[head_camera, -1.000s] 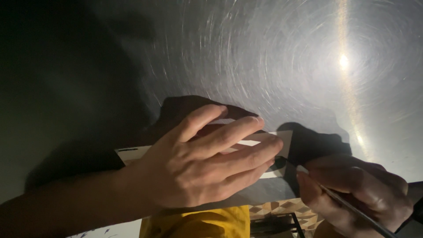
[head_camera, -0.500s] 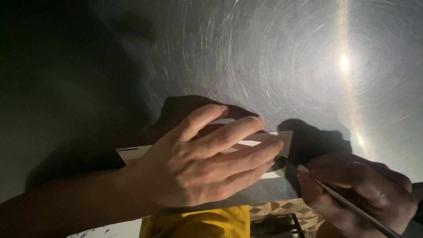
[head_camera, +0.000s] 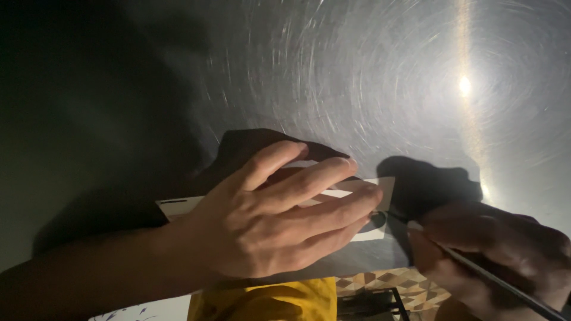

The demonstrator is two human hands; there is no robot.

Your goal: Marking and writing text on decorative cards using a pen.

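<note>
I see L hand [head_camera: 270, 223] spread flat on white card [head_camera: 383, 185] to pin it, R hand [head_camera: 496, 249] beside card pinching thin tool [head_camera: 499, 282] w/ tip at its edge.

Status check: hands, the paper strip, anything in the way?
Left hand flat on white paper strip, pinning it to scratched metal table. Right hand grips thin brush, tip at strip's right end. Nothing in the way.

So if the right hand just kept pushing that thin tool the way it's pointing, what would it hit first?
Probably the left hand: the thin tool in the right hand points left across the white card toward those fingertips, though depth is unclear.
</note>
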